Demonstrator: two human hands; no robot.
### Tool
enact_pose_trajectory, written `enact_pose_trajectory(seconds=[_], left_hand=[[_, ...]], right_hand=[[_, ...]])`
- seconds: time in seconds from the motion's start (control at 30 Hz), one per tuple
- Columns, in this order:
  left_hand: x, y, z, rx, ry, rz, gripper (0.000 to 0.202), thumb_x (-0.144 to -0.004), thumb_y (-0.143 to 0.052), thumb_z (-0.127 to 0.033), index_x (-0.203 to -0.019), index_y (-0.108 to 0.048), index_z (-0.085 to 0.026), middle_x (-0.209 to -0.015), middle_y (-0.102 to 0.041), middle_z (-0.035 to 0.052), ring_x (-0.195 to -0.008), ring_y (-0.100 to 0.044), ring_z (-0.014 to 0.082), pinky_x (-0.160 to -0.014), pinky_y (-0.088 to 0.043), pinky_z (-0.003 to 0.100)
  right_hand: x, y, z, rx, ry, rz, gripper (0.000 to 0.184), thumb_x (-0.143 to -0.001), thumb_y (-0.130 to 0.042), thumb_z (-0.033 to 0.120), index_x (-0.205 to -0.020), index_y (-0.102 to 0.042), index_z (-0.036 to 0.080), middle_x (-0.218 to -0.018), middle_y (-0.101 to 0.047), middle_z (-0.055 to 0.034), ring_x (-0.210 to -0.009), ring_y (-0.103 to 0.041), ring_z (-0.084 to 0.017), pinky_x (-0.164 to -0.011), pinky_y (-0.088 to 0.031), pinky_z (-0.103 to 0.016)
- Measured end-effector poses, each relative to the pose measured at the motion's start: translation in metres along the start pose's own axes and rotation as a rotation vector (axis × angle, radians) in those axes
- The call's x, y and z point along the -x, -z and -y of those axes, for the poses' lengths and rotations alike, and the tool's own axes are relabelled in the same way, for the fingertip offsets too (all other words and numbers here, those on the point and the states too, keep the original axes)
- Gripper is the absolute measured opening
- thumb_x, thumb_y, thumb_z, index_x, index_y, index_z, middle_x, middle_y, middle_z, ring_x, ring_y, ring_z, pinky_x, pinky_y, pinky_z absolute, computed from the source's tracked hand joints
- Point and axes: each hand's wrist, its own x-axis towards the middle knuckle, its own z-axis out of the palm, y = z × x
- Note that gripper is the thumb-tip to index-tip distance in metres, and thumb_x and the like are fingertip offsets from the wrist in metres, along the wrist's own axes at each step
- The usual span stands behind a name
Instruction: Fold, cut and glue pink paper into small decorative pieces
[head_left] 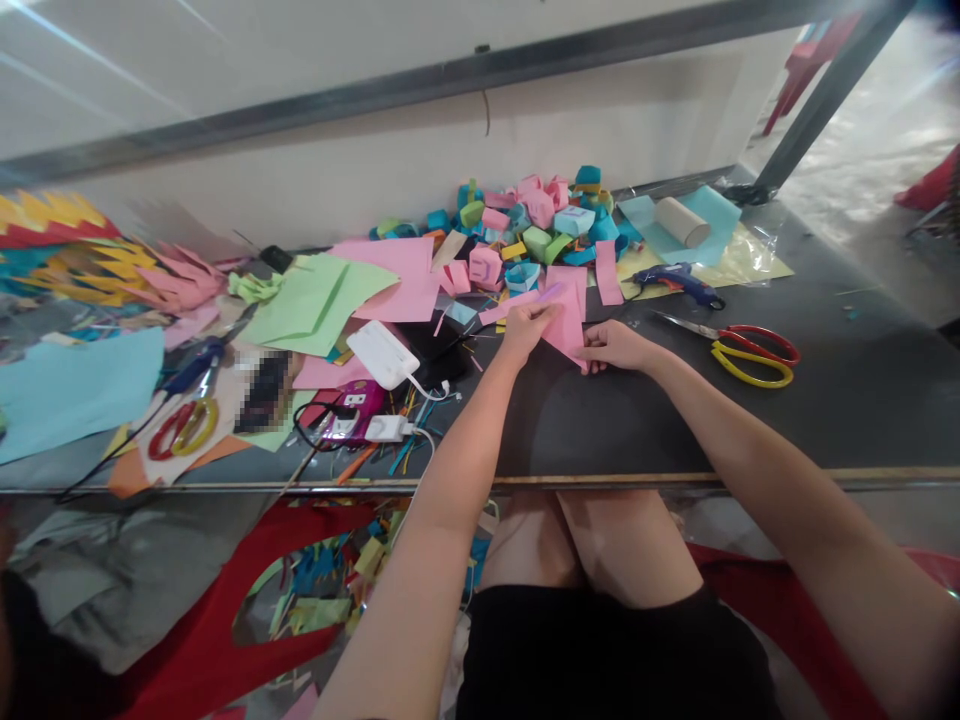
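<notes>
A piece of pink paper (568,322) is held between my two hands, a little above the dark tabletop. My left hand (531,328) is closed on its left edge, fingers pinched. At the lower right corner of the same sheet, my right hand (609,347) pinches it between thumb and fingers. Just behind lie more pink pieces, among them a small pink strip (609,273). To the right of my right hand rest scissors (754,352) with red and yellow handles, blades slightly apart. A blue glue gun (681,284) lies behind them.
A heap of folded paper pieces (536,215) sits against the wall. A cardboard tube (682,223) rests on blue paper at the back right. Left are green sheets (315,300), a white power bank (383,354) with cable, other scissors (184,428) and a second glue gun (193,366).
</notes>
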Motion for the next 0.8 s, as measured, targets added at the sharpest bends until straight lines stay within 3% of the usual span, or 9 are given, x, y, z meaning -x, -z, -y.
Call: enact_pose_trajectory(seconds=[0.13, 0.27, 0.5, 0.63, 0.8], left_hand=[[0.001, 0.001, -0.002, -0.008, 0.012, 0.008, 0.016, -0.076, -0.085, -0.031, -0.085, -0.084, -0.019, -0.1, -0.082, 0.0067, -0.1, -0.073, 0.0223, -0.096, -0.053, 0.035], [0.004, 0.0, -0.004, -0.028, -0.015, 0.052, 0.022, -0.075, -0.085, -0.037, -0.086, -0.084, -0.018, -0.097, -0.082, 0.0067, -0.094, -0.072, 0.022, -0.09, -0.055, 0.034], [0.01, -0.005, -0.004, -0.09, -0.082, 0.196, 0.026, -0.076, -0.083, -0.041, -0.085, -0.084, -0.016, -0.089, -0.081, 0.0073, -0.083, -0.07, 0.0184, -0.08, -0.054, 0.031], [0.012, -0.006, -0.007, -0.138, -0.118, 0.229, 0.026, -0.077, -0.082, -0.044, -0.082, -0.084, -0.018, -0.086, -0.081, 0.0066, -0.08, -0.07, 0.0175, -0.079, -0.053, 0.031], [0.013, -0.005, -0.008, -0.136, -0.122, 0.233, 0.033, -0.074, -0.083, -0.053, -0.077, -0.083, -0.02, -0.085, -0.08, 0.0058, -0.078, -0.068, 0.0167, -0.079, -0.053, 0.032]], right_hand=[[0.0, 0.0, -0.001, -0.001, 0.018, -0.013, 0.047, -0.07, -0.084, 0.06, -0.064, -0.066, 0.017, -0.062, -0.073, -0.0054, -0.05, -0.062, -0.011, -0.049, -0.047, -0.023], [-0.001, -0.003, 0.0, -0.001, 0.033, -0.064, 0.052, -0.074, -0.079, 0.067, -0.062, -0.066, 0.018, -0.059, -0.071, -0.0049, -0.049, -0.061, -0.011, -0.047, -0.045, -0.023], [-0.005, -0.009, -0.002, -0.032, 0.05, -0.389, 0.059, -0.079, -0.072, 0.072, -0.055, -0.058, 0.02, -0.046, -0.054, 0.0003, -0.042, -0.05, -0.012, -0.043, -0.041, -0.027], [-0.005, -0.007, -0.006, 0.036, 0.087, -0.37, 0.062, -0.085, -0.067, 0.071, -0.05, -0.055, 0.02, -0.043, -0.053, -0.0009, -0.041, -0.049, -0.012, -0.045, -0.036, -0.028], [-0.008, -0.008, -0.01, -0.038, 0.083, -0.348, 0.059, -0.085, -0.067, 0.066, -0.05, -0.055, 0.02, -0.044, -0.053, -0.0021, -0.042, -0.047, -0.012, -0.045, -0.035, -0.028]])
